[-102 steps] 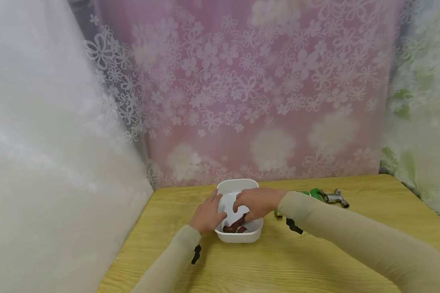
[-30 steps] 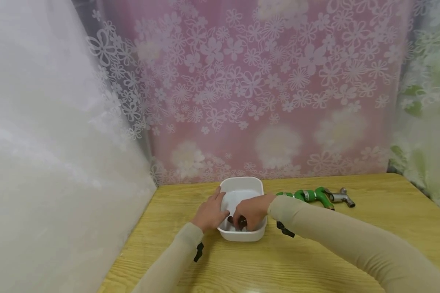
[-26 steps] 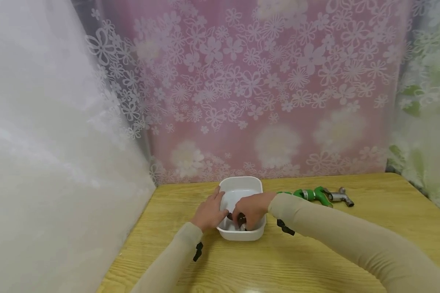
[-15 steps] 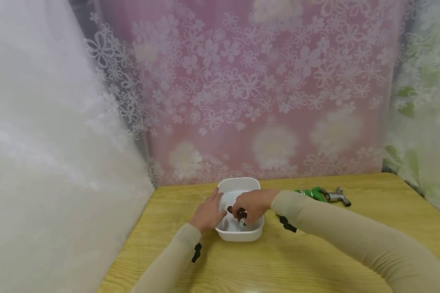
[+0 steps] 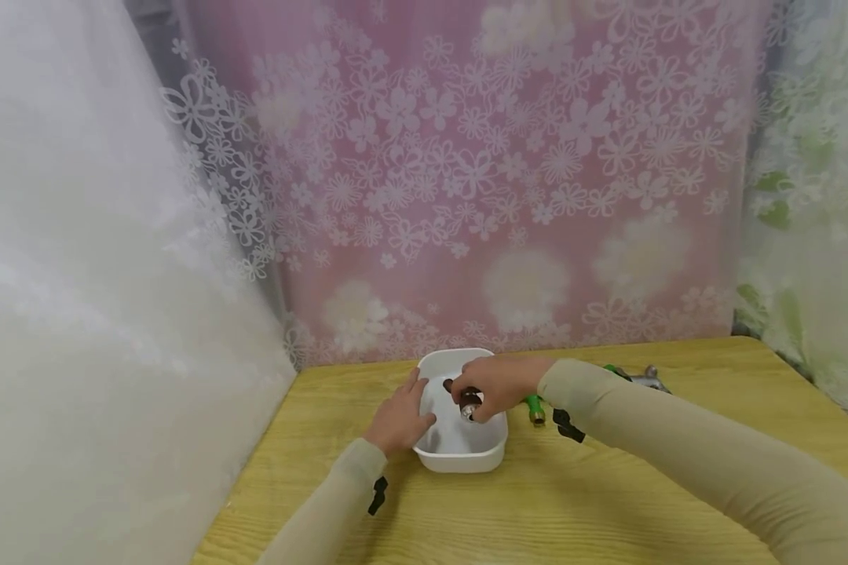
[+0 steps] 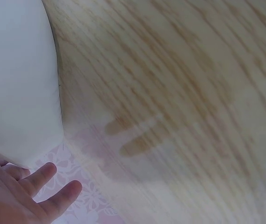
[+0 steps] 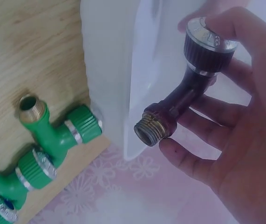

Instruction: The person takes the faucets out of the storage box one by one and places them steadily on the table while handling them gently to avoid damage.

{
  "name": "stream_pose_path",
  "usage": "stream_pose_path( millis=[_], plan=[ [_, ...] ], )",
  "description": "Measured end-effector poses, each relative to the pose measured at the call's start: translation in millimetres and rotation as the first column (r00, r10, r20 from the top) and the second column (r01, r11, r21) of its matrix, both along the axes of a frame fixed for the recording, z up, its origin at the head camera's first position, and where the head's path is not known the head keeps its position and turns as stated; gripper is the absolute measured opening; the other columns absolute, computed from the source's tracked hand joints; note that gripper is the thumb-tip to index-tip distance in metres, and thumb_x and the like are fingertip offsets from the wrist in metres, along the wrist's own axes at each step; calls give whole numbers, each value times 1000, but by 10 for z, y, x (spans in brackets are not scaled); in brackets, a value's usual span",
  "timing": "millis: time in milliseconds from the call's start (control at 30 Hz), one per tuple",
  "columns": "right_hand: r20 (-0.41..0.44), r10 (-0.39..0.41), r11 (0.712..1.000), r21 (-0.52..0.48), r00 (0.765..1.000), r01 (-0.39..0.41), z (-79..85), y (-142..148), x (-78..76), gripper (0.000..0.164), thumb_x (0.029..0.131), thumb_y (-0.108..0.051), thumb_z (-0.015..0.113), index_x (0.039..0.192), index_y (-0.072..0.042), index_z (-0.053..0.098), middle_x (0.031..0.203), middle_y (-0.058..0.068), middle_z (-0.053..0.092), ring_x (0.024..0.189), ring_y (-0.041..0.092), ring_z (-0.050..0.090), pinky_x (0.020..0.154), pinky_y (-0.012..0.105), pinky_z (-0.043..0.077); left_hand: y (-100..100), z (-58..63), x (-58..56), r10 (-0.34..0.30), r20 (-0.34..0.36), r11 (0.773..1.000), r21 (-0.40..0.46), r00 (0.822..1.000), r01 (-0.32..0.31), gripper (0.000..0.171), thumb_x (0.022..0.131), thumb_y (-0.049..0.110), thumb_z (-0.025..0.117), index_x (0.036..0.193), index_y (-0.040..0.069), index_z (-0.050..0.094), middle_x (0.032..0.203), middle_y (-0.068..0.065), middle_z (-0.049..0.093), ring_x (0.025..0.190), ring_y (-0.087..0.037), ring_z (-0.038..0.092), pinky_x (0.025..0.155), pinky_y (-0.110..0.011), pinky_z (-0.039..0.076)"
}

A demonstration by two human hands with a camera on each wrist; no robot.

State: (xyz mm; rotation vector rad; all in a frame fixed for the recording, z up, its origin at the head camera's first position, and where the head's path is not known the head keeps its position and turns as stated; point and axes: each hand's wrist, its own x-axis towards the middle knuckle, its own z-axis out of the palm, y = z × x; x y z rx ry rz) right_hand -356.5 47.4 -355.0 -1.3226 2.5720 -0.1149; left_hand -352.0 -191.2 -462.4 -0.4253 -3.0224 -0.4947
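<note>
A white plastic basin (image 5: 459, 463) stands on the wooden table. My right hand (image 5: 495, 384) grips a dark brown angle valve (image 7: 181, 100) above the basin's inside. In the right wrist view, the valve's silver-capped knob is by the thumb and index finger, and its brass threaded end points away from the palm. My left hand (image 5: 398, 416) rests at the basin's left rim, thumb over the inside. In the left wrist view, two of its fingers (image 6: 63, 198) stretch out beside the basin wall.
Right of the basin lie several green angle valves (image 7: 53, 140), partly hidden in the head view by the right arm. A grey metal faucet (image 5: 650, 380) lies farther right. A pink flowered curtain (image 5: 509, 196) hangs behind the table, with a white sheet (image 5: 99, 298) on the left.
The brown valve lay in the near end of the basin; my right hand has taken hold of it and raised it. The left hand has stayed at the rim.
</note>
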Motion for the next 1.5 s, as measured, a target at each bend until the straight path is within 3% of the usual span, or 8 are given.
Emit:
stream_pose_path(
  millis=[267,500,733,933,1133,1367,1500],
  plan=[
    [55,-38,998,-43,998,40,-23,227,-26,17,94,-31,68,110,-28,69,90,-8,57,77,9,48,70,30,41,-9,-47,55,11,36,1000,-19,999,-10,70,96,38,60,156,11,37,170,-7,15,144,-36,40,106,-58,43],
    [69,-120,990,-64,990,125,3,574,-129,12,97,-33,64,108,-28,66,88,-8,57,76,9,48,70,32,40,11,10,27,3,18,1000,7,1000,-3,69,97,37,59,156,11,36,170,-8,15,145,-37,39,108,-60,42],
    [125,-133,983,-109,983,147,-75,822,-196,9,96,-30,66,103,-24,65,85,-6,57,73,10,48,67,31,41,-63,-21,62,24,61,1000,7,998,-24,70,97,37,60,157,13,35,170,-7,13,146,-36,38,107,-59,42],
    [109,-220,968,-101,969,231,-34,1131,-249,19,96,-33,66,111,-22,67,92,-8,62,77,10,54,67,31,45,-29,19,-4,9,69,1000,19,998,-10,71,98,41,56,159,16,31,171,-4,10,150,-32,33,111,-58,39],
    [103,-252,957,-121,962,264,-1,1389,-278,26,97,-34,65,116,-16,67,99,-6,65,83,9,59,72,33,50,9,23,-40,8,90,1000,10,996,-9,72,98,42,55,160,18,29,171,-3,7,151,-31,31,113,-58,37],
    [74,-293,947,-117,953,300,-56,1620,-343,28,97,-41,65,113,-18,67,99,-5,63,81,10,56,69,34,46,-2,35,-32,1,87,1000,20,996,-3,71,99,39,57,160,14,30,171,-4,7,150,-33,31,113,-57,37],
    [112,-319,934,-131,941,332,-115,1777,-399,30,98,-42,64,114,-17,67,102,-2,64,85,13,58,70,35,48,-1,44,-29,-1,94,1000,16,996,0,71,99,39,56,159,13,30,171,-4,7,150,-34,31,113,-57,36]
  ],
)
